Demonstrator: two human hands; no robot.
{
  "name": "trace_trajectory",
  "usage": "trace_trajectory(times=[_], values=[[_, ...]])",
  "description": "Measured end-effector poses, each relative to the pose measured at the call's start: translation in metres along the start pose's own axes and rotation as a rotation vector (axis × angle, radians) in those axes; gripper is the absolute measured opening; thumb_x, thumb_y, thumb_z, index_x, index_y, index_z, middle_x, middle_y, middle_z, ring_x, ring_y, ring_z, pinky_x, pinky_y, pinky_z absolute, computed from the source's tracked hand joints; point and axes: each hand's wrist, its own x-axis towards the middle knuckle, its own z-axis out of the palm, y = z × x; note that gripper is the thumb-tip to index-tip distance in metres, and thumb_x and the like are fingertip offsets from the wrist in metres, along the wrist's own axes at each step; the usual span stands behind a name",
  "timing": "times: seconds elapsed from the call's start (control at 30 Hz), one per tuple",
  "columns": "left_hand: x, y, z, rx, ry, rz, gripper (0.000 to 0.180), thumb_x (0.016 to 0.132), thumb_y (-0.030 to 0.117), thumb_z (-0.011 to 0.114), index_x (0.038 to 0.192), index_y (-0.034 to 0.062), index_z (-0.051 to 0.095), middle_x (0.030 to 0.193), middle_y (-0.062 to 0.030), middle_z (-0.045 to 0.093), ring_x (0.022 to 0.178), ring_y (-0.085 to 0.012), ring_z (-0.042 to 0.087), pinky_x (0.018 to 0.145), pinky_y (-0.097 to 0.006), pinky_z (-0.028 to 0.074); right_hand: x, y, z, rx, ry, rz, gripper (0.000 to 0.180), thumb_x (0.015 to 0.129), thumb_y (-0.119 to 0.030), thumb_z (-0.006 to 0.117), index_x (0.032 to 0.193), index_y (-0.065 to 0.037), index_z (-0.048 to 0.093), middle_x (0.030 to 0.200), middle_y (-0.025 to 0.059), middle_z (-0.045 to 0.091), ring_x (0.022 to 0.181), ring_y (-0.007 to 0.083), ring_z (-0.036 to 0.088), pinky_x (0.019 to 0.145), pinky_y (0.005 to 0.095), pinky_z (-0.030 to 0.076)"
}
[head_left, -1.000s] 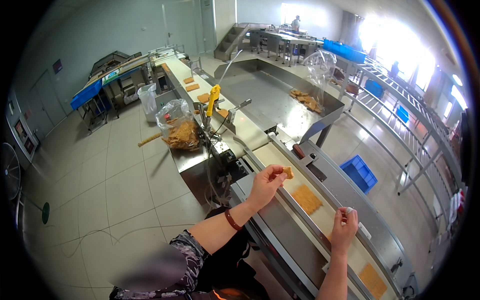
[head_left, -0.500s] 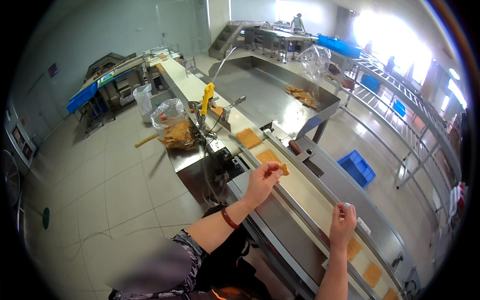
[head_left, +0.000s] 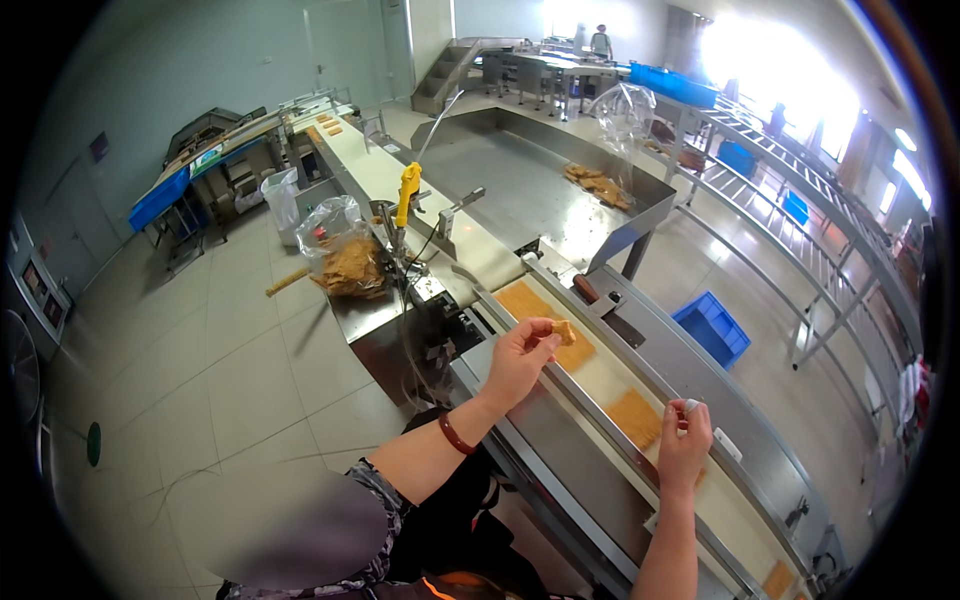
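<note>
Pinched between the thumb and fingers of my left hand (head_left: 517, 365) is a small broken piece of a golden-brown cracker-like slab (head_left: 565, 332). That hand hovers over the near rail of a narrow conveyor belt (head_left: 740, 525). My right hand (head_left: 684, 455), further right above the belt, has its fingers curled together. Something small and whitish (head_left: 691, 406) shows at its fingertips; whether it is held or wrapped round a finger I cannot tell. Flat golden-brown slabs (head_left: 633, 417) lie spaced along the belt, one partly behind my right hand.
A yellow tool (head_left: 408, 192) stands upright by the belt's far end. Left of it sits a clear bag of brown pieces (head_left: 352, 268). Beyond the belt are a steel tray table (head_left: 480, 160), a blue crate (head_left: 712, 330) on the floor and a roller rack (head_left: 800, 200). People stand far back.
The slabs on the belt have shifted toward the lower right, and more have come in at the upper end. Both hands stay almost where they were, the left still pinching its piece.
</note>
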Motion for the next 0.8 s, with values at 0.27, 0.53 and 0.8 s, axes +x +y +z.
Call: trace_trajectory(times=[0.27, 0.53, 0.8], values=[[0.0017, 0.0024, 0.0019, 0.005, -0.002, 0.018, 0.021, 0.105, 0.014, 0.066, 0.123, 0.0039, 0.067, 0.100, 0.0005, 0.072, 0.079, -0.0057, 0.061, 0.072, -0.022, 0.049, 0.0008, 0.0018, -0.0001, 0.005, 0.003, -0.033, 0.005, 0.095, -0.003, 0.066, 0.091, 0.000, 0.064, 0.088, 0.0097, 0.062, 0.078, 0.0215, 0.061, 0.070, 0.0329, 0.050], [-0.0008, 0.0054, 0.0011, 0.033, -0.013, 0.016, 0.019, 0.105, 0.014, 0.065, 0.122, 0.0040, 0.068, 0.100, 0.0001, 0.073, 0.079, -0.0054, 0.061, 0.072, -0.022, 0.049, 0.0002, -0.0001, -0.0008, -0.006, -0.017, -0.021, 0.006, 0.096, -0.003, 0.066, 0.092, 0.000, 0.064, 0.086, 0.0095, 0.062, 0.078, 0.0214, 0.062, 0.069, 0.0333, 0.050], [-0.0024, 0.0080, 0.0022, 0.039, -0.002, 0.008, 0.020, 0.105, 0.014, 0.066, 0.121, 0.0039, 0.068, 0.101, 0.0002, 0.073, 0.079, -0.0051, 0.061, 0.071, -0.022, 0.049, -0.0001, 0.0012, -0.0009, -0.024, -0.025, -0.036, 0.005, 0.096, -0.004, 0.067, 0.092, 0.000, 0.065, 0.086, 0.0095, 0.062, 0.078, 0.0220, 0.062, 0.070, 0.0338, 0.050]])
